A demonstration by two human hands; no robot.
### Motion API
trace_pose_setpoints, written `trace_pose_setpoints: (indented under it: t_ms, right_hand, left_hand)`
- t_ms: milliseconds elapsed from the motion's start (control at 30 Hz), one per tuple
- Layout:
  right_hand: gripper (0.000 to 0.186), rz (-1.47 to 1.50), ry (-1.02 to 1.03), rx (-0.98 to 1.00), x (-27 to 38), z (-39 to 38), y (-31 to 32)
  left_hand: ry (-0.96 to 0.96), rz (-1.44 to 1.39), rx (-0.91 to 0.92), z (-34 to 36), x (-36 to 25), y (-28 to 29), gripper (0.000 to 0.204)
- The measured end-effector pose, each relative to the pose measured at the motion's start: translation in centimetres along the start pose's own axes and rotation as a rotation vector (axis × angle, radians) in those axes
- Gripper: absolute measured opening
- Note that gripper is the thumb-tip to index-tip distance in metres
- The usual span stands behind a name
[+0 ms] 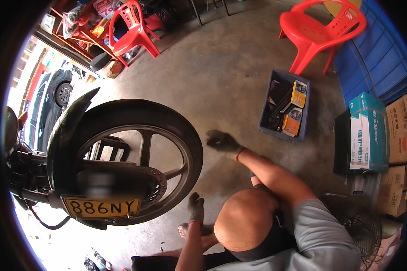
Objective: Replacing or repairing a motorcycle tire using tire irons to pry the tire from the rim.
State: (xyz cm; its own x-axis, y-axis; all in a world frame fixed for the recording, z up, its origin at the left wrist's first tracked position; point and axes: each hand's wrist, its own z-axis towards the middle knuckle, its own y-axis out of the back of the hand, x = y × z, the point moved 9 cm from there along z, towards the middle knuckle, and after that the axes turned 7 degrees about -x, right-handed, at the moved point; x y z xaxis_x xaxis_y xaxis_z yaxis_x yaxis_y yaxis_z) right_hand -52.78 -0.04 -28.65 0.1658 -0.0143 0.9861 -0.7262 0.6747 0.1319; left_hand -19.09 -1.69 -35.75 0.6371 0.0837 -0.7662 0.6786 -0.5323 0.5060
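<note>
A motorcycle wheel [197, 149] with a black tyre, cast spokes and a drilled brake disc [160, 184] stands at my left. A black mudguard [61, 135] curves over its far side, and a yellow number plate [99, 207] sits low in front. My right hand [224, 141], in a dark work glove, is just right of the tyre, apart from it. Its fingers are smeared and look curled. My gloved left hand [196, 208] is close to the tyre's lower right edge, fingers drawn in, with nothing visible in them. Whether it touches the tyre I cannot tell.
A grey-blue crate [262, 121] of boxes and dark parts stands ahead on the concrete floor. Red plastic chairs [303, 31] [130, 34] stand farther back. Cartons [368, 131] and a wire fan guard [364, 226] are at right. A parked car [54, 104] is outside at left.
</note>
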Motion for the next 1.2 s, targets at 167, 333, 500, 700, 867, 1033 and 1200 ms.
trace_pose_setpoints:
  t_ms: [167,333,500,700,867,1033,1200]
  right_hand:
    - [0.013,-0.134,-0.205,-0.574,-4.5,2.1,17.0]
    - [0.05,-0.773,-0.713,-0.786,-11.3,0.3,28.7]
    - [0.071,-0.871,-0.97,-0.7,-15.7,1.0,30.7]
    - [0.076,-0.843,-1.077,-0.73,-14.9,0.9,28.0]
    - [0.067,-0.775,-1.156,-0.842,-15.6,-0.5,26.8]
    - [0.048,-0.588,-0.726,-0.923,-21.1,0.1,31.2]
    - [0.028,0.305,-0.734,-1.0,-19.3,-2.2,26.2]
  left_hand:
    - [0.154,-0.031,-0.244,2.3,1.3,4.9,0.03]
    - [0.105,-0.131,-0.426,3.2,4.2,6.4,0.015]
    - [0.102,-0.051,-0.485,3.1,4.8,7.0,0.016]
    - [0.092,0.055,-0.52,2.6,5.5,8.9,0.015]
    - [0.054,0.08,-0.575,2.0,4.4,10.1,0.017]
    - [0.126,0.025,-0.512,2.4,4.8,9.0,0.02]
    - [0.183,0.103,-0.53,0.7,1.9,10.2,0.026]
